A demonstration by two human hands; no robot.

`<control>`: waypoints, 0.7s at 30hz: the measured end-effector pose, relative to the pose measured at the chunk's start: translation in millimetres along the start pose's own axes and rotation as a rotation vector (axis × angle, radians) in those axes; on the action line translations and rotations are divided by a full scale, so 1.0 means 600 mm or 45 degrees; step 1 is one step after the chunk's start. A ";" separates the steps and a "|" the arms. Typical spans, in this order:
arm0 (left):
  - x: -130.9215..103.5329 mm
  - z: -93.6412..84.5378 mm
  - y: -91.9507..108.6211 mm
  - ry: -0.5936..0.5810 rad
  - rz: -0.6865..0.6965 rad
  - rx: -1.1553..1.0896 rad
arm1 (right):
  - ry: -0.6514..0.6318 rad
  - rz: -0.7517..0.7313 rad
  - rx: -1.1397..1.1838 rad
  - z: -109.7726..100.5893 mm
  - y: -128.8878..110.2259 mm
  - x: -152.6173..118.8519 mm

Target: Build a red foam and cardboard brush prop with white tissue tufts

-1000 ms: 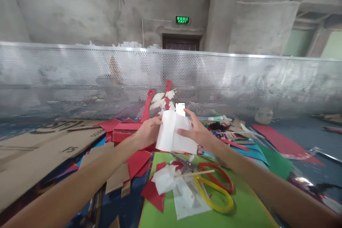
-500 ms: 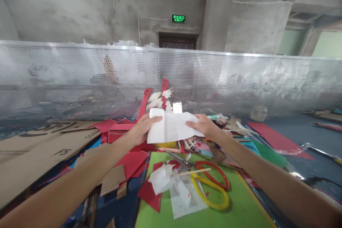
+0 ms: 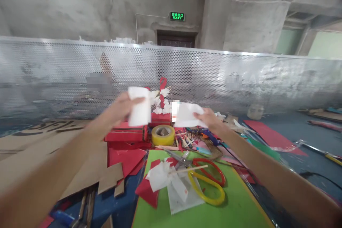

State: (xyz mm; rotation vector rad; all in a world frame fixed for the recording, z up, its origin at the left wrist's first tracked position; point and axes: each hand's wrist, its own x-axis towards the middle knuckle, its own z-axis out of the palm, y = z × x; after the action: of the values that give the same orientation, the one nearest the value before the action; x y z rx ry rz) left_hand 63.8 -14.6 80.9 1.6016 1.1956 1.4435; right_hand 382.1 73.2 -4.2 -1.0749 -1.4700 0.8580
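My left hand (image 3: 123, 106) grips a folded piece of white tissue paper (image 3: 140, 112) between thumb and fingers, held up above the table. Across from it, my right hand (image 3: 210, 118) pinches a separate, thinner sheet of white tissue (image 3: 185, 114). A gap lies between the two pieces. Below them, scissors (image 3: 207, 192) with red and yellow handles rest on a green board (image 3: 227, 215). Beside the blades are crumpled white tissue scraps (image 3: 159, 177) and a thin wooden stick (image 3: 191, 169). Behind the hands stands a red hooked shape (image 3: 162, 83) with white paper petals.
A roll of yellow tape (image 3: 162, 140) sits past the board. Red boxes (image 3: 125, 133) and cardboard (image 3: 80, 164) lie left. On the right are a blue glue gun (image 3: 211, 137), a red sheet (image 3: 269, 133) and a clear jar (image 3: 255, 111). A perforated metal panel (image 3: 208, 74) runs behind.
The white tissue stretched between both hands is now in two pieces. My left hand has moved left and up with the folded piece; my right hand holds the other sheet, little moved.
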 end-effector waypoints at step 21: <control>-0.001 -0.046 -0.061 -1.023 -0.104 1.585 | -0.560 -0.566 -0.302 0.071 -0.081 -0.111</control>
State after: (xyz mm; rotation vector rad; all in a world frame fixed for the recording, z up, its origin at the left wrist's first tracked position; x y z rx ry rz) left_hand 29.7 -4.8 52.1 2.4600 1.6455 -0.2647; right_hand 333.4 -4.2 11.4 -0.6995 -2.1231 0.6310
